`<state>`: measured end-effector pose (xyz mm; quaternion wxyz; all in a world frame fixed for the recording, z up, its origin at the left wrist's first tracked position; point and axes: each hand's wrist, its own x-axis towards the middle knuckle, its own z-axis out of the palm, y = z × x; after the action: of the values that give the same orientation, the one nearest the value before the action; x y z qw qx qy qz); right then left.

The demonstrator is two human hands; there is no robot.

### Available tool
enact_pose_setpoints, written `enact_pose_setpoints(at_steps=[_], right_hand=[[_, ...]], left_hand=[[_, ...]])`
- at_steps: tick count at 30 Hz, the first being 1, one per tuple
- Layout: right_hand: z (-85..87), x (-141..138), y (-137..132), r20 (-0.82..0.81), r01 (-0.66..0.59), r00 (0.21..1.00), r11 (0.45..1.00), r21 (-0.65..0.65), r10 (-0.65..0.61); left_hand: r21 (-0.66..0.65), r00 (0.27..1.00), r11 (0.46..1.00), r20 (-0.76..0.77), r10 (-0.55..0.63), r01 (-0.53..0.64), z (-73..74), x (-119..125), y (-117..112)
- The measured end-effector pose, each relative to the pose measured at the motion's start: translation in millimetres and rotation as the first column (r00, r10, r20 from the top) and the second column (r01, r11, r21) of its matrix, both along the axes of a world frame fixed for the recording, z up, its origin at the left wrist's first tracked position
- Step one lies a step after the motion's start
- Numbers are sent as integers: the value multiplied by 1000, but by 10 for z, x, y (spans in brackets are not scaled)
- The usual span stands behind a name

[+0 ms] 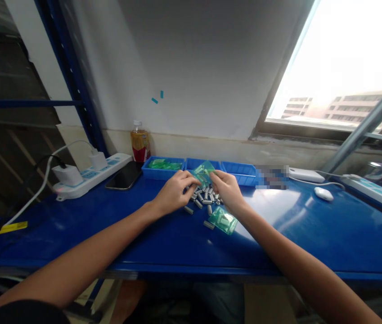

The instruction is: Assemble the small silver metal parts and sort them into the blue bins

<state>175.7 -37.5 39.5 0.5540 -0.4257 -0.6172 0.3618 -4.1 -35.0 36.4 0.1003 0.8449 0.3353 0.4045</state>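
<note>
A small green see-through plastic bag (203, 173) with silvery pieces inside is held up above the table. My right hand (227, 188) pinches its right edge between thumb and fingers. My left hand (178, 191) is closed at the bag's lower left side, its fingertips against the plastic. Below both hands lies a loose pile of short silvery metal cylinders (198, 204). A second green bag (224, 220) with pieces in it rests flat on the table, close to my right wrist.
Three blue bins stand along the wall: the left bin (164, 176) holds green bags, then come the middle bin (197, 162) and right bin (240, 180). A phone (124, 175), drink bottle (140, 143) and power strip (92, 175) are left; a white earphone case (323, 194) is right.
</note>
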Motion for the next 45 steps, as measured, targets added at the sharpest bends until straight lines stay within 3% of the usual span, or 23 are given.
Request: enact_pose_setpoints(at_steps=[2, 5, 7, 9, 12, 15, 18, 21, 24, 28, 32, 36, 40, 45], right_hand=[[-10, 17, -2, 124, 24, 992, 994, 109, -38], [-53, 37, 3, 312, 22, 945, 967, 256, -104], [-89, 40, 5, 401, -15, 906, 937, 350, -135], [-115, 36, 5, 443, -70, 888, 914, 399, -125], [-114, 28, 3, 396, -101, 917, 936, 337, -44], [-77, 29, 12, 286, -41, 958, 981, 191, -15], [-37, 36, 21, 278, 13, 960, 995, 99, -40], [-3, 48, 10, 373, 29, 924, 990, 136, -78], [27, 72, -8, 466, 0, 878, 974, 227, -109], [30, 121, 10, 546, -23, 821, 946, 324, -167], [-22, 158, 53, 644, -65, 742, 936, 347, -188], [-59, 139, 0, 748, -221, 658, 925, 308, -92], [-75, 20, -164, 847, -387, 527, 869, 308, -65], [-156, -115, -284, 905, -435, 416, 853, 288, -94]], left_hand=[[-203, 994, 979, 110, 10, 13, -13, 3, 28], [-504, 939, 858, 334, 86, 100, -22, 0, 93], [-601, 899, 785, 414, 141, 153, -34, 0, 133], [-619, 891, 769, 427, 156, 162, -53, 3, 150], [-511, 907, 856, 392, 151, 79, -95, 14, 125], [-249, 954, 965, 264, 145, -77, -124, 22, 70], [12, 983, 989, 119, 142, -145, -82, -22, 61], [165, 963, 950, 77, 257, -267, 37, -195, 163], [243, 878, 845, 76, 472, -476, 134, -489, 368], [273, 786, 754, 12, 618, -597, 82, -858, 661], [279, 735, 745, -164, 658, -605, -30, -985, 809], [342, 767, 749, -111, 632, -568, 21, -865, 722], [337, 871, 832, -64, 487, -441, 104, -592, 518], [206, 965, 965, -174, 197, -160, 15, -247, 305]])
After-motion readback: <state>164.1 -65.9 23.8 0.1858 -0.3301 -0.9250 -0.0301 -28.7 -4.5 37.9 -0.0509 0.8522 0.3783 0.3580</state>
